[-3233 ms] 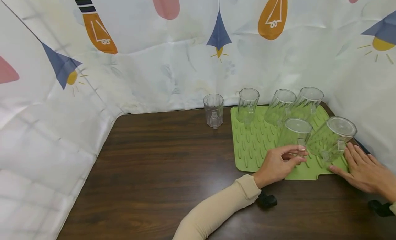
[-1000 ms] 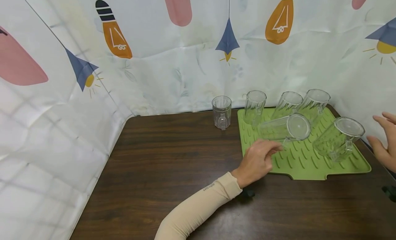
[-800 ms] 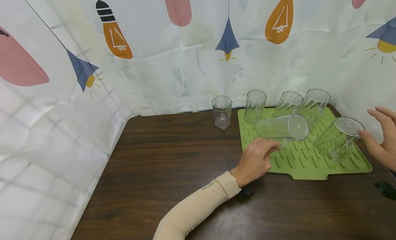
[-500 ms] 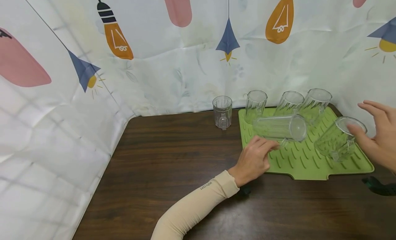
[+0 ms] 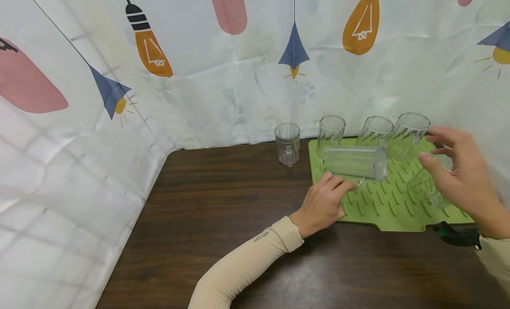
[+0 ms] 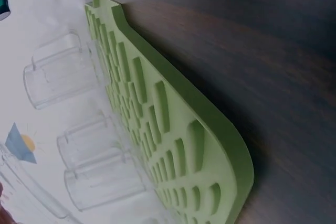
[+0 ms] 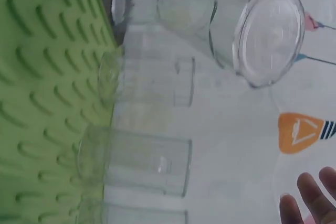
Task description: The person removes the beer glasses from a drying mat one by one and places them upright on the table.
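My left hand (image 5: 320,202) grips the handle of a clear glass mug (image 5: 352,162), which lies tilted on its side in the air over the green ribbed mat (image 5: 382,214). The mug's thick base faces right, its mouth left. In the right wrist view, this mug (image 7: 231,24) is at the top with its round base toward the camera. My right hand (image 5: 464,171) is raised over the mat's right side, fingers spread and holding nothing. It partly hides another glass mug (image 5: 424,187) standing there. Its fingertips (image 7: 310,198) show at the right wrist view's lower corner.
Along the mat's back edge stand three glass mugs: one at left (image 5: 330,134), one in the middle (image 5: 373,131), one at right (image 5: 408,134). A further glass mug (image 5: 287,145) stands on the dark wooden table (image 5: 223,202) left of the mat. Printed white curtains (image 5: 223,96) hang behind.
The left hand has lifted the mug from base-up on the mat and tipped it sideways. The right hand left the mat's right edge, swung outward, then came back leftward over the mat.
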